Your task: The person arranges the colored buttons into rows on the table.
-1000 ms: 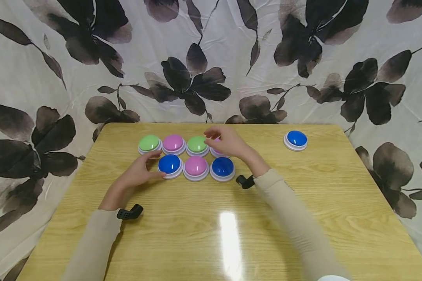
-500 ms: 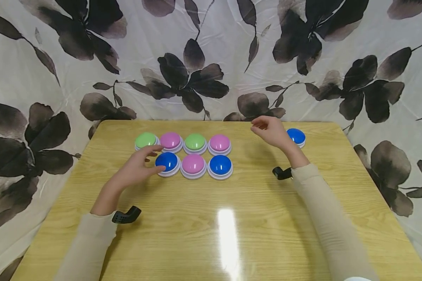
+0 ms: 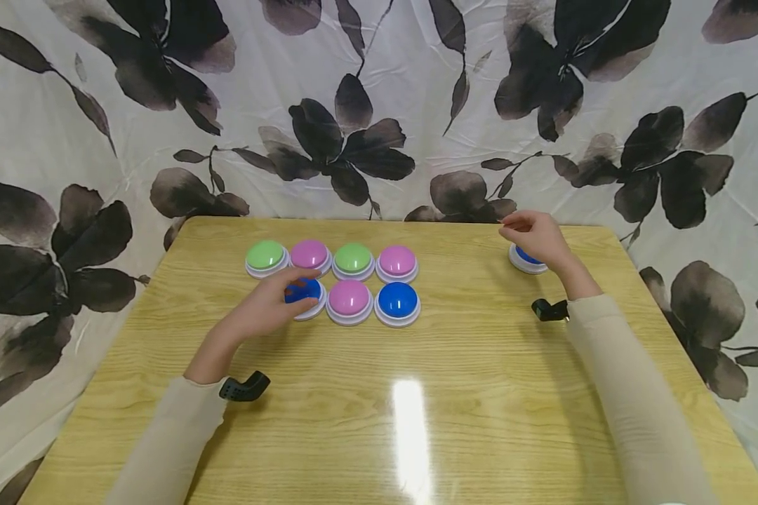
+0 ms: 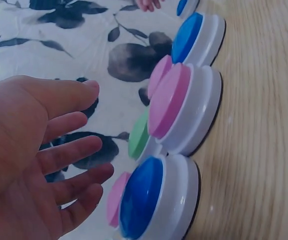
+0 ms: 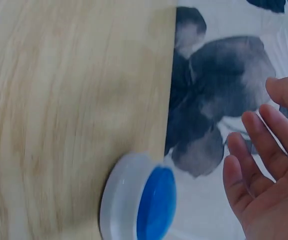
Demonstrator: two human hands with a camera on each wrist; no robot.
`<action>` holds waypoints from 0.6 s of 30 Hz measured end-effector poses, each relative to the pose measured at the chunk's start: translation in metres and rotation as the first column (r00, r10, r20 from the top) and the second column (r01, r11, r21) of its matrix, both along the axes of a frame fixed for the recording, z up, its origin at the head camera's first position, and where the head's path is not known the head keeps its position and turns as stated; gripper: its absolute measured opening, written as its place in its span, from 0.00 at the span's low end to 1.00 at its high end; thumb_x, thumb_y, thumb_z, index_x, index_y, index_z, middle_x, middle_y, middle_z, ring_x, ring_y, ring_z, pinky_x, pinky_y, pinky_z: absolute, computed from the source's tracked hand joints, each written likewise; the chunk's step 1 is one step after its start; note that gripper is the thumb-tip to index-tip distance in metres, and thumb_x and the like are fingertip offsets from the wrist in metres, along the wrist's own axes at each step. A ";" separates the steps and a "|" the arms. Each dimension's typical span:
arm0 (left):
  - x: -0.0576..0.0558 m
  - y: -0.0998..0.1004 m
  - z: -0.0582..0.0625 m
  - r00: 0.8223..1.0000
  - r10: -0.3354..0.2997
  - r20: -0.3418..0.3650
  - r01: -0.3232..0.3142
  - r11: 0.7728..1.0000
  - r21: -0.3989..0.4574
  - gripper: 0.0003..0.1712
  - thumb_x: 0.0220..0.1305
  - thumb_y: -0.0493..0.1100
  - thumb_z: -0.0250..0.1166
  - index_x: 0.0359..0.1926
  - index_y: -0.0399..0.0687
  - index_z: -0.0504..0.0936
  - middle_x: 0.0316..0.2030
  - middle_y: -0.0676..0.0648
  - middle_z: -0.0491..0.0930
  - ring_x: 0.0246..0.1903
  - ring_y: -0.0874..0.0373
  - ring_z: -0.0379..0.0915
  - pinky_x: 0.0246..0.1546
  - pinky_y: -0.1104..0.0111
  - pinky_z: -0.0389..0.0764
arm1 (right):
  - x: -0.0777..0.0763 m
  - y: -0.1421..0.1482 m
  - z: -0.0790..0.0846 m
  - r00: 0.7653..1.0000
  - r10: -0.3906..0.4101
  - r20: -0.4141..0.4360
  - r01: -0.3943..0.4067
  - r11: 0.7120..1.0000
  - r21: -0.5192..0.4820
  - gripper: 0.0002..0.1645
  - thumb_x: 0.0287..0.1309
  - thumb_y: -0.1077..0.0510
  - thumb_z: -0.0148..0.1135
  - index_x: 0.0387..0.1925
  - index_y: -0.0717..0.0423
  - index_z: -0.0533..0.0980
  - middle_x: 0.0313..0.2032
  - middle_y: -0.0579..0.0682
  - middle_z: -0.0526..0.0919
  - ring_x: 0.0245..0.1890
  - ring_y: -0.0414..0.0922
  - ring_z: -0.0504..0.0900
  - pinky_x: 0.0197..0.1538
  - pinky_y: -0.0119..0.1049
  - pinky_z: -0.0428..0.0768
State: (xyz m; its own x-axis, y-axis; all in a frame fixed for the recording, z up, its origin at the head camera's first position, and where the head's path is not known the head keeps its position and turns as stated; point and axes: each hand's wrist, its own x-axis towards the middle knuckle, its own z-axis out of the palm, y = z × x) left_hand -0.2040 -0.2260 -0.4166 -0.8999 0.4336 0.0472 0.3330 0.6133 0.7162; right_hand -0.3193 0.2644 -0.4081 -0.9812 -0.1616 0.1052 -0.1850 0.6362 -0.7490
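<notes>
My left hand [image 3: 265, 305] hovers over the blue push button [image 3: 302, 291] at the left of the front row, fingers loosely spread. In the left wrist view a gap shows between that hand [image 4: 48, 155] and the blue dome [image 4: 142, 197]. Over on the right, my right hand [image 3: 539, 238] is above the lone blue button [image 3: 523, 259] and partly covers it. The right wrist view shows those fingers relaxed and apart from the blue button [image 5: 156, 205], holding nothing. Each button is a glossy dome on a white round base.
Beside the left button are a pink button [image 3: 349, 299] and another blue button [image 3: 398, 301]. Behind them stand a green [image 3: 266, 256], a pink [image 3: 309, 254], a second green [image 3: 353, 259] and a pink button [image 3: 397, 261]. A floral cloth [image 3: 455, 140] hangs behind the wooden table [image 3: 328, 428].
My right hand has moved right, from over the back row's right-end pink button to the lone blue button. My left hand has shifted slightly rightward over its blue button. The buttons stay put.
</notes>
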 end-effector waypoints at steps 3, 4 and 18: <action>-0.002 0.007 0.001 1.000 -0.018 0.004 0.018 0.999 0.031 0.28 0.67 0.46 0.64 0.64 0.43 0.72 0.60 0.44 0.73 0.56 0.44 0.70 0.57 0.49 0.72 | 0.000 0.009 -0.003 0.998 -0.038 0.044 0.039 0.999 -0.012 0.25 0.65 0.50 0.61 0.55 0.65 0.75 0.51 0.63 0.78 0.51 0.56 0.76 0.58 0.52 0.72; -0.004 0.010 0.001 1.000 -0.028 0.009 0.028 0.999 0.041 0.28 0.67 0.46 0.64 0.64 0.42 0.72 0.60 0.43 0.73 0.57 0.43 0.70 0.57 0.50 0.72 | 0.000 0.013 -0.003 0.997 -0.056 0.056 0.057 0.998 -0.015 0.26 0.65 0.50 0.61 0.56 0.65 0.74 0.52 0.64 0.77 0.52 0.57 0.75 0.58 0.52 0.71; -0.021 0.045 0.008 0.997 -0.077 -0.002 0.077 0.992 0.100 0.24 0.67 0.43 0.63 0.62 0.41 0.74 0.58 0.44 0.75 0.56 0.42 0.71 0.53 0.52 0.72 | 0.003 0.044 -0.026 0.970 -0.232 0.074 0.236 0.970 -0.050 0.38 0.60 0.45 0.65 0.62 0.66 0.68 0.59 0.65 0.70 0.60 0.60 0.66 0.62 0.54 0.67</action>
